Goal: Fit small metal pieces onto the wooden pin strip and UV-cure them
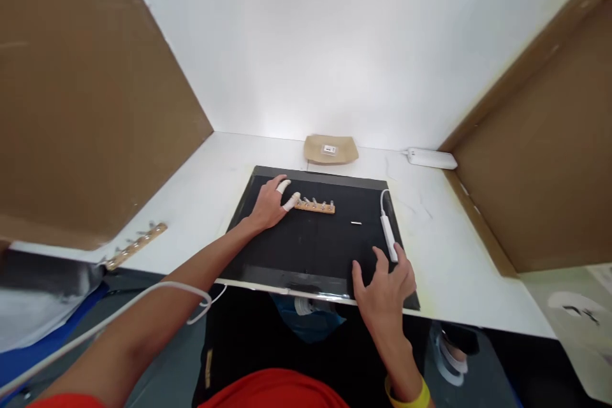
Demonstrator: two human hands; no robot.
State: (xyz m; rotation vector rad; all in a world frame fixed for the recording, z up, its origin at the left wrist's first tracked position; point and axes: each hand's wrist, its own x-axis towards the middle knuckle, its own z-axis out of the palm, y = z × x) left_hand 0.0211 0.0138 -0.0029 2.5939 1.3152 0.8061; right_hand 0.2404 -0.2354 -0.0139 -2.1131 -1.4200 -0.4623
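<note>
My left hand [271, 205] rests over the left part of a black mat [291, 248], fingers apart, with white covers on its thumb and one finger. Its thumb tip meets the left end of a small wooden strip [315, 206] that carries several clear pegs or tubes. Whether the thumb presses on the strip, I cannot tell. At the mat's front right, my right hand [386, 290] is open with curved, spread fingers and nothing in them. Its fingertips are close to a slim white handheld device [389, 239] with a cable. A tiny white stick [356, 223] lies right of the strip.
Behind the mat sits a tan tray [313, 152] with a small label. A white power strip [433, 158] lies back right. Another wooden strip with clear pieces [136, 247] is at the left table edge. Cardboard panels [95, 89] flank both sides. A white cable [119, 306] crosses my left forearm.
</note>
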